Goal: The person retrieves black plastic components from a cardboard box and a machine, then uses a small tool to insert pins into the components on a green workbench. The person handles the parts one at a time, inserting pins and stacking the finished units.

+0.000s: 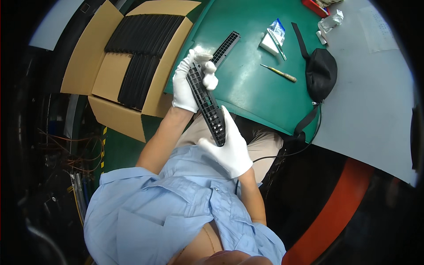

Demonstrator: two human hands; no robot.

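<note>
Between my two white-gloved hands I hold a long black plastic part (206,102) with a grid of open cells, tilted over my lap by the table's edge. My left hand (187,84) is closed round its far end, thumb and fingers on both sides. At the near end, my right hand (230,148) grips the part between thumb and fingers. A second black gridded strip (227,46) lies on the green mat just beyond my left hand, which partly covers its near end.
An open cardboard box (152,84) at the left holds rows of black parts (143,35). On the green mat (247,97) lie a screwdriver (279,73), a white block with a plastic bag (270,43) and a pen-like tool. A black pouch (321,73) with straps lies right, its cable running to me.
</note>
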